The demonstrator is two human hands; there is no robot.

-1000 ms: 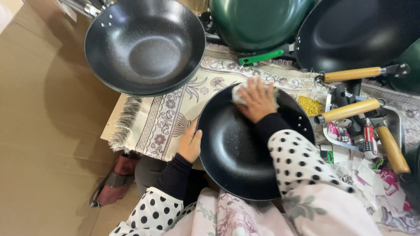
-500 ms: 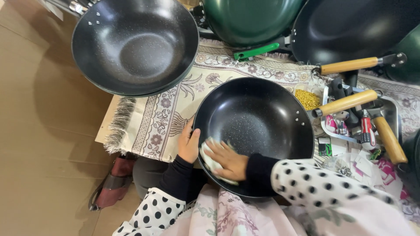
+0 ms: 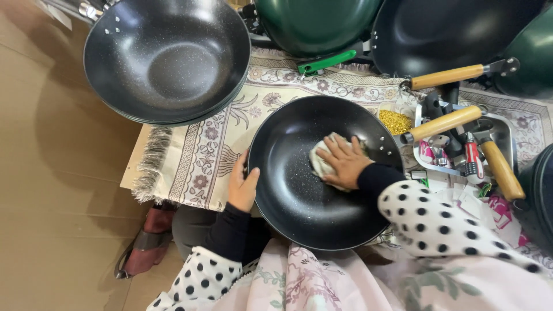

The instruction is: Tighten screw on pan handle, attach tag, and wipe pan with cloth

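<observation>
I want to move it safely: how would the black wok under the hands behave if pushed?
The black wok has a rounded bowl, so it would probably rock or tip; the left hand grips its rim. Its smooth coating looks slippery. It seems rigid, likely heavy.
</observation>
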